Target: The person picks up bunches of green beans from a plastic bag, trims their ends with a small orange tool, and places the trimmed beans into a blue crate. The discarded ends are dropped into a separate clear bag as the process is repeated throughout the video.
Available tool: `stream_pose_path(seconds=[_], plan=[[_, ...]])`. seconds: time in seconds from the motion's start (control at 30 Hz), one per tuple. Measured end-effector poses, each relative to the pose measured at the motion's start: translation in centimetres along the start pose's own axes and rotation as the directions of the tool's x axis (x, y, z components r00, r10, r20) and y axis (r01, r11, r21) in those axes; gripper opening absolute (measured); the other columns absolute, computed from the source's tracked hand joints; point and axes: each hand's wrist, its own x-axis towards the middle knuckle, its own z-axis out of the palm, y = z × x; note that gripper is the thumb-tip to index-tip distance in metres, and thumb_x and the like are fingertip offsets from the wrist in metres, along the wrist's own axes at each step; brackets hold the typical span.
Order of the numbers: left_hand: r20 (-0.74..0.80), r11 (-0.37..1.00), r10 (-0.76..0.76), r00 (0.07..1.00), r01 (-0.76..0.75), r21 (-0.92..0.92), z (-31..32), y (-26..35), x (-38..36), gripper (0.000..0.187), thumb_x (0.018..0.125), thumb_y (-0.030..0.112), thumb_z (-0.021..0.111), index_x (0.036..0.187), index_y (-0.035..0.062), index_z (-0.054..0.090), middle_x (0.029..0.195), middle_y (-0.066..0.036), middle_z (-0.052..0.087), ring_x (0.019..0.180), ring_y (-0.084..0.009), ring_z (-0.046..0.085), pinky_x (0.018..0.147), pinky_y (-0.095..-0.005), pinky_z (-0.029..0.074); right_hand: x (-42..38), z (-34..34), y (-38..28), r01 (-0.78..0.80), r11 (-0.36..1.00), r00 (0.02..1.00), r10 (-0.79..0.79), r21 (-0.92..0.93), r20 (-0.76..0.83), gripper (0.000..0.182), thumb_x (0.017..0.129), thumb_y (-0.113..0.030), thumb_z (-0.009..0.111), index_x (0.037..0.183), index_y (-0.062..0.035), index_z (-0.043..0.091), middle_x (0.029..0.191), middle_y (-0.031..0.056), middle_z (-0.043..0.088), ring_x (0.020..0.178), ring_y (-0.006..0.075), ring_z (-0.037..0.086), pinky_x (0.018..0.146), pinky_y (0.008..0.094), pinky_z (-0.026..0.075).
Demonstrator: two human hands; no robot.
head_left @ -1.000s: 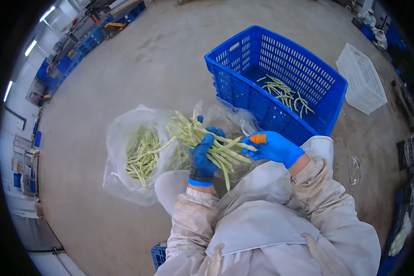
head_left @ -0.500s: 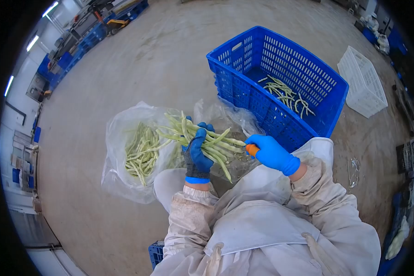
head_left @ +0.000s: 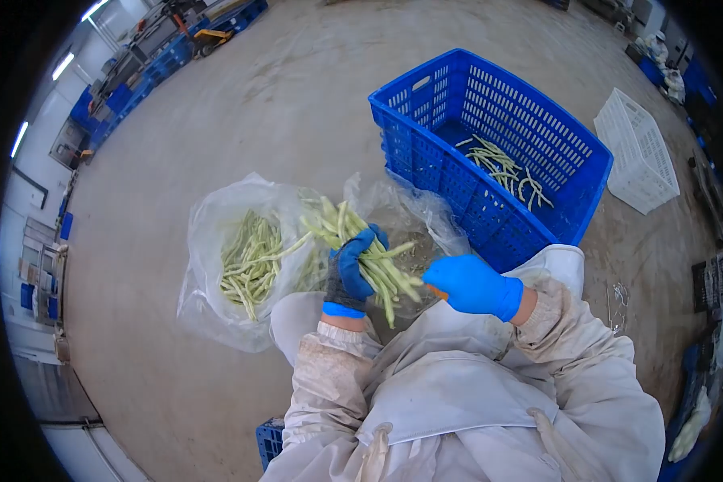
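Note:
My left hand, in a blue and dark grey glove, is wrapped round a bunch of pale green beans. Close to the right ends of those beans, my right hand in a blue glove is closed on an orange-handled tool; its working end cannot be made out. More beans lie in a clear plastic bag left of my left hand. Beyond my hands, a second clear plastic bag rests against the blue crate.
The large blue crate holds some loose beans. A white crate stands to its right. Blue pallets line the far left wall. Two people in white are at the far right. Part of a blue stool-like object shows low down.
My right hand has moved slightly down and turned, so less of the orange handle shows. The bunch in my left hand has shifted and fanned differently. The whole view has moved slightly.

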Motion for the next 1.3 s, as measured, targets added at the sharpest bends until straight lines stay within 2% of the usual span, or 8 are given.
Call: stream_pose_path(seconds=[0.13, 0.2, 0.33, 0.5, 0.63, 0.77, 1.1, 1.3], plan=[[0.083, 0.993, -0.115, 0.99, 0.114, 0.019, 0.9, 0.0, -1.1, 0.046, 0.083, 0.006, 0.056, 0.127, 0.0042, 0.044, 0.099, -0.009, 0.059, 0.089, -0.0237, 0.06, 0.081, -0.0375, 0.05, -0.3, 0.3, -0.9, 0.167, 0.947, 0.983, -0.138, 0.275, -0.123, 0.011, 0.084, -0.013, 0.055, 0.089, -0.0056, 0.061, 0.078, 0.0152, 0.06, 0.07, 0.0301, 0.059, 0.064, 0.0393, 0.047], [0.235, 0.956, -0.27, 0.934, 0.288, -0.049, 1.3, 0.1, -1.6, 0.045, 0.084, 0.008, 0.056, 0.128, 0.0064, 0.046, 0.099, -0.008, 0.06, 0.087, -0.0223, 0.061, 0.08, -0.036, 0.051, -0.6, 1.4, 0.6, -0.095, 0.733, 0.994, 0.103, 0.674, 0.028, 0.017, 0.089, -0.017, 0.055, 0.097, -0.0038, 0.062, 0.079, 0.0127, 0.062, 0.069, 0.0219, 0.059, 0.065, 0.0339, 0.047], [0.232, 0.929, -0.37, 0.9, 0.365, 0.067, 1.8, -0.5, -2.4, 0.053, 0.083, 0.006, 0.054, 0.133, 0.0031, 0.039, 0.097, -0.009, 0.058, 0.086, -0.0225, 0.059, 0.08, -0.0371, 0.05, -1.0, 3.0, 3.8, -0.174, 0.673, 0.919, 0.374, 0.719, -0.128, 0.018, 0.09, -0.016, 0.055, 0.1, -0.0029, 0.062, 0.079, 0.0093, 0.062, 0.071, 0.0152, 0.057, 0.065, 0.0293, 0.047], [0.207, 0.934, -0.357, 0.911, 0.35, 0.07, 0.5, -2.1, -2.2, 0.048, 0.083, 0.007, 0.055, 0.129, 0.0042, 0.043, 0.098, -0.009, 0.059, 0.089, -0.0243, 0.059, 0.082, -0.0396, 0.05, 0.0, -0.1, 5.8, 0.14, 0.539, 0.517, 0.675, 0.83, -0.526, 0.025, 0.087, 0.0, 0.051, 0.111, -0.0005, 0.056, 0.09, 0.0079, 0.062, 0.078, 0.0164, 0.058, 0.071, 0.0292, 0.048], [0.146, 0.975, -0.186, 0.972, 0.201, -0.095, -0.5, -1.8, -1.2, 0.041, 0.084, 0.007, 0.054, 0.125, 0.0041, 0.046, 0.099, -0.008, 0.059, 0.092, -0.0244, 0.058, 0.084, -0.0395, 0.048, -0.9, 1.4, 8.0, -0.207, 0.976, 0.854, 0.144, -0.072, -0.499, 0.036, 0.087, 0.001, 0.051, 0.122, -0.0029, 0.052, 0.103, 0.0103, 0.06, 0.093, 0.02, 0.057, 0.085, 0.0322, 0.046], [0.119, 0.984, -0.136, 0.984, 0.148, -0.098, -0.5, -0.7, -1.1, 0.041, 0.083, 0.006, 0.058, 0.122, 0.0092, 0.046, 0.099, -0.01, 0.06, 0.091, -0.0256, 0.06, 0.081, -0.0403, 0.052, -1.0, 1.4, 4.6, -0.124, 0.656, 0.927, 0.345, 0.744, -0.149, 0.039, 0.083, -0.002, 0.053, 0.123, -0.0033, 0.051, 0.109, 0.0169, 0.06, 0.097, 0.0258, 0.06, 0.084, 0.0344, 0.047], [0.105, 0.986, -0.151, 0.983, 0.158, -0.06, -0.3, -0.4, -0.9, 0.04, 0.086, 0.008, 0.055, 0.125, 0.0061, 0.046, 0.102, -0.008, 0.059, 0.092, -0.0244, 0.058, 0.084, -0.0396, 0.049, 1.4, 0.9, 0.9, -0.118, 0.872, 0.959, 0.225, 0.476, -0.175, 0.021, 0.087, -0.01, 0.054, 0.107, -0.0049, 0.057, 0.097, 0.0168, 0.062, 0.087, 0.0332, 0.06, 0.073, 0.0391, 0.048], [0.123, 0.983, -0.169, 0.978, 0.177, -0.055, 0.1, -0.4, -1.1, 0.04, 0.085, 0.008, 0.054, 0.125, 0.0052, 0.046, 0.099, -0.007, 0.06, 0.092, -0.0241, 0.058, 0.084, -0.0394, 0.048, 1.1, 0.2, -1.1, -0.144, 0.714, 0.949, 0.296, 0.685, -0.109, 0.014, 0.09, -0.008, 0.051, 0.103, -0.0031, 0.056, 0.086, 0.0078, 0.059, 0.079, 0.0166, 0.056, 0.071, 0.0311, 0.046]])
